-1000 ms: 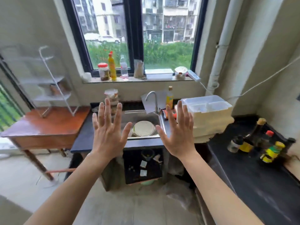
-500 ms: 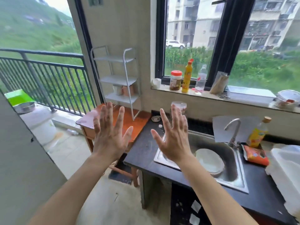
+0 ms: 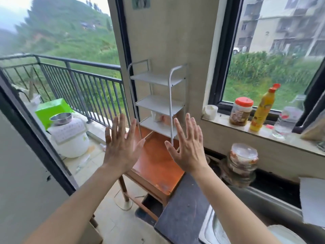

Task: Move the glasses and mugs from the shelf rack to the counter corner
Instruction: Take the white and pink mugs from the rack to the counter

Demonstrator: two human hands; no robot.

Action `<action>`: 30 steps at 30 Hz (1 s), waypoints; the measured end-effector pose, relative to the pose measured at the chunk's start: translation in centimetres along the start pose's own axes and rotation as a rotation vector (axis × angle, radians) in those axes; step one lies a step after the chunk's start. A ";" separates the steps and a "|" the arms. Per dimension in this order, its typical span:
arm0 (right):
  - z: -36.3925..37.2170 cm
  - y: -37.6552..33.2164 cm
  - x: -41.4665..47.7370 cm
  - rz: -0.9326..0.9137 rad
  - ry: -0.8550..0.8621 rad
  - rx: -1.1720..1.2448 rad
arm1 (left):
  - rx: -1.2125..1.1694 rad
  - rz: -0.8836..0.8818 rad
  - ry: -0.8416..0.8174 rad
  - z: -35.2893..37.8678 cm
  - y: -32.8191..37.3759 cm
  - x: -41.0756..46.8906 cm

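Left hand [image 3: 121,147]: raised, fingers straight and spread, holding nothing, its back to the camera.
Right hand [image 3: 189,147]: likewise splayed and bare, near the left one but not touching it.
Rack [image 3: 159,103]: white, three shelves, upright behind the hands, standing on the table against the wall.
Mugs [image 3: 159,117]: on the lowest shelf, one white shape and one pinkish; blurred, so probably mugs.
Table [image 3: 156,166]: orange-brown wood, just beside the counter's end.
Counter [image 3: 184,208]: dark, under the right forearm, with a sink [image 3: 246,205] set in it.
Sill [image 3: 263,136]: cup [image 3: 210,111], red-lidded jar [image 3: 241,110], yellow bottle [image 3: 262,110].
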State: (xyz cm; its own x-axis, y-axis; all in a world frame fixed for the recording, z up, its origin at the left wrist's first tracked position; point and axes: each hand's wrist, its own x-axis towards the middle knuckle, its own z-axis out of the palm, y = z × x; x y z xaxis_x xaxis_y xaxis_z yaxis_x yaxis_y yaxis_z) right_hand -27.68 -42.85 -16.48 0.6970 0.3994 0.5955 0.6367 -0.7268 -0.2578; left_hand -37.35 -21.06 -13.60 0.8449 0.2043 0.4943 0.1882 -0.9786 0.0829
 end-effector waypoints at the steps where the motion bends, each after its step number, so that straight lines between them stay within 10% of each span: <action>1: 1.3 -0.1 0.9 -0.010 -0.006 0.001 | -0.014 -0.014 -0.010 1.2 -0.9 1.0; 11: 15.5 -1.0 8.3 0.041 -0.075 -0.059 | -0.107 0.071 -0.201 16.5 -11.1 12.2; 30: 32.0 2.9 20.3 0.956 -0.285 0.426 | -0.316 0.402 -0.663 36.1 -15.9 24.7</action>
State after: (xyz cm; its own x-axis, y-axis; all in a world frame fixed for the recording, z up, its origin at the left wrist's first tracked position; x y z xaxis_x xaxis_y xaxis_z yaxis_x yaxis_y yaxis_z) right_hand -1.13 -18.96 -29.52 0.9814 -0.0745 -0.1770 -0.1873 -0.5744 -0.7968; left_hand -1.46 0.40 -33.95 0.9557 -0.2871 -0.0654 -0.2561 -0.9200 0.2965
